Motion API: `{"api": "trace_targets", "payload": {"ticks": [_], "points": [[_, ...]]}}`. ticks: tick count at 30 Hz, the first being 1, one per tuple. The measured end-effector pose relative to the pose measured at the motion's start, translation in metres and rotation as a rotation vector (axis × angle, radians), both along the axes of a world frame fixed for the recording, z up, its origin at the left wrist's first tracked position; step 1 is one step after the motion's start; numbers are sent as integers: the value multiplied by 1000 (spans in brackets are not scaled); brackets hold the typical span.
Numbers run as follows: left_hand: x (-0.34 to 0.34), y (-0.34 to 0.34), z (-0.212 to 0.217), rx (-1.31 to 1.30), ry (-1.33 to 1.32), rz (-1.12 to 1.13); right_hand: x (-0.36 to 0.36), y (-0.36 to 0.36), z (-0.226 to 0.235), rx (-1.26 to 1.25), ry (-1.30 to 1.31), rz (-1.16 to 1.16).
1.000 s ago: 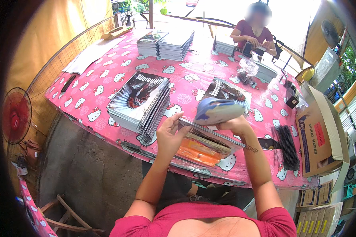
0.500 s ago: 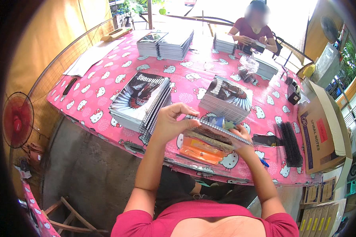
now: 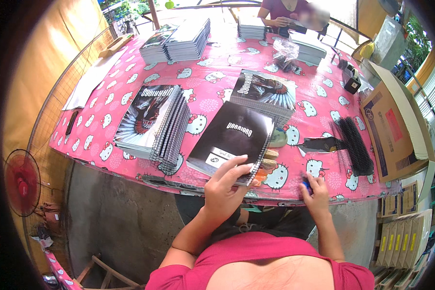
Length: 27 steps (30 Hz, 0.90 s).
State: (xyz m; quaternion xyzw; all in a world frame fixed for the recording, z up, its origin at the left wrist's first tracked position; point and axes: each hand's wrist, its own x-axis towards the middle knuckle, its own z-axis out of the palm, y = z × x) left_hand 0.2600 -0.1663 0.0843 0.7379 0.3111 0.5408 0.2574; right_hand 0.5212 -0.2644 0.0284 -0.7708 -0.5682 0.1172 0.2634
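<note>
A spiral notebook (image 3: 229,137) with a black cover and a white label strip lies at a slant in front of me, its coil facing right. My left hand (image 3: 225,186) grips it at the near corner, fingers over the cover and coil. To the right, near the table's front edge, my right hand (image 3: 315,193) is closed around a small blue object (image 3: 305,184); its kind is mostly hidden by the fingers. Under the notebook, orange packs (image 3: 262,176) and some brownish bundles (image 3: 270,159) stick out in part.
Notebook stacks stand to the left (image 3: 147,121) and just beyond (image 3: 266,92). Black plastic coils (image 3: 354,145) lie right, beside an open cardboard box (image 3: 396,130). More stacks (image 3: 188,41) are at the back, where another person (image 3: 285,14) handles something. A pink patterned cloth (image 3: 212,77) covers the table.
The notebook, held up edge-on in both hands before, now lies cover up. My right hand has let go of it and closed on the blue object. The view has shifted slightly.
</note>
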Motion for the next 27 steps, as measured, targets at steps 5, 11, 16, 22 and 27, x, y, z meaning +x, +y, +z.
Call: {"api": "trace_targets", "payload": {"ticks": [5,11,16,22,27], "points": [[3,-1,-11,40,-36,5,-58,14,63,330,267,357],[2,-4,-7,23,-50,-12,-81,30,79,393,207,526],[1,-2,-10,48,-44,-18,-84,29,78,413,210,573],[0,-2,-15,42,-78,-20,-78,30,78,257,482,547],[4,-3,-13,48,-92,8,-82,30,76,440,206,528]]}}
